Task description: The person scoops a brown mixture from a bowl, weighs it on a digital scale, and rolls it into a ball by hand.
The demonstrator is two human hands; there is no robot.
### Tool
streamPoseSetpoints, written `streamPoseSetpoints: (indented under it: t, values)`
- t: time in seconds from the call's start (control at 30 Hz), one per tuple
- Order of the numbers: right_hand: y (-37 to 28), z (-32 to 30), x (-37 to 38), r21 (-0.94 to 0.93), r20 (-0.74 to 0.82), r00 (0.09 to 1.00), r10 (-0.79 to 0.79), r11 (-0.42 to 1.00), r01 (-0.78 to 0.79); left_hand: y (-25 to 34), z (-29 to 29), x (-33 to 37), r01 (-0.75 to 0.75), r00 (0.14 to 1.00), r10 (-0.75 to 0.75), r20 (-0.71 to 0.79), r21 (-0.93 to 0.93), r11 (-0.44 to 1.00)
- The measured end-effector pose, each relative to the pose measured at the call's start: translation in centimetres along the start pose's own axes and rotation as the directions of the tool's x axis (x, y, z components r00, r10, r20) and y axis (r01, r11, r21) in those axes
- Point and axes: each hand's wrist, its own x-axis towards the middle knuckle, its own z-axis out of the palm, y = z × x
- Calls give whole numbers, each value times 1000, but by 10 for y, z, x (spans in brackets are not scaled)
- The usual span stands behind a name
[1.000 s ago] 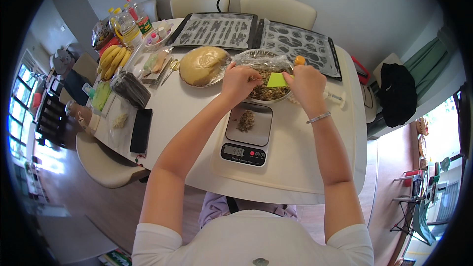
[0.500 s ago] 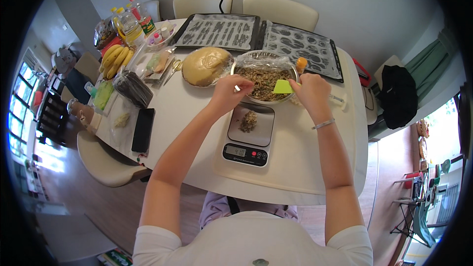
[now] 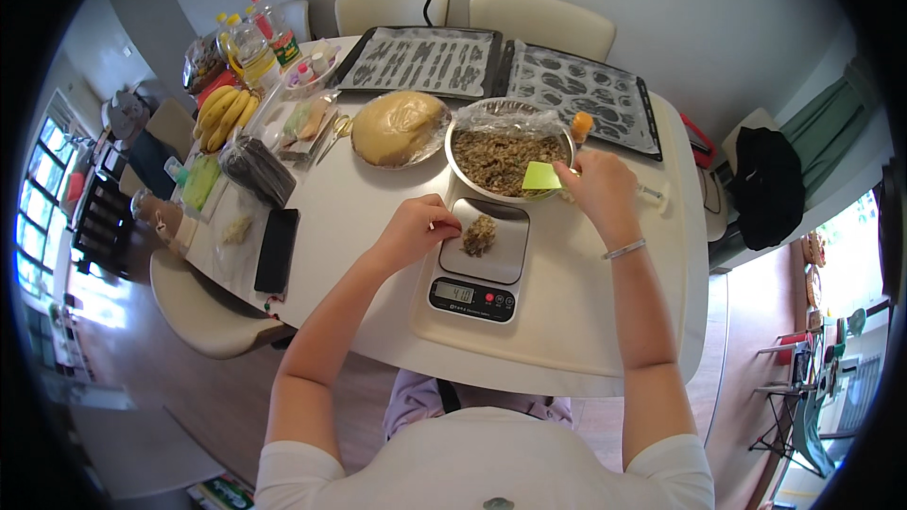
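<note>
A kitchen scale (image 3: pixel 491 264) lies flat in front of me, a small clump of brown crumbly filling (image 3: pixel 479 237) on its plate. My left hand (image 3: pixel 416 229) is at the plate's left edge, close beside the clump. Its thumb and fingers are pinched together, and whatever may be between them is too small to tell. Behind the scale stands a metal bowl (image 3: pixel 457 168) of the same brown filling (image 3: pixel 505 153), with plastic film (image 3: pixel 508 117) bunched over its far part. At the bowl's right rim my right hand (image 3: pixel 605 191) grips a lime-green scraper (image 3: pixel 541 177), its blade over the filling.
A film-covered mound of yellow dough (image 3: pixel 401 127) sits left of the bowl. Two lined baking trays (image 3: pixel 420 61) are at the back. Bananas (image 3: pixel 224 115), oil bottles (image 3: pixel 249 50), a dark bag (image 3: pixel 256 170) and a black phone (image 3: pixel 277 250) occupy the table's left side.
My left hand has come down from above the bowl's left rim to the left edge of the scale plate. My right hand stays by the bowl with the scraper.
</note>
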Motion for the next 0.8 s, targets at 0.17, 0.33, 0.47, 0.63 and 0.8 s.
streamPoseSetpoints:
  t: [0.17,0.33,0.47,0.63,0.8]
  values:
    - [6,0,-3,-11,15,1000,27,1000,-27,-11,4,9,24,999,-25,-27,-53,998]
    - [21,5,-7,0,-23,1000,21,1000,-21,-16,-4,38,71,991,-94,-96,-221,973]
    - [16,2,-7,30,17,998,52,998,-53,1,-3,83,-49,975,-7,-222,-248,968]
    - [9,-6,-7,35,24,998,50,998,-51,2,1,99,14,994,-15,-112,-10,1000]
    - [21,-6,-8,46,57,993,106,993,-108,18,-10,65,8,971,-20,-239,-53,999]
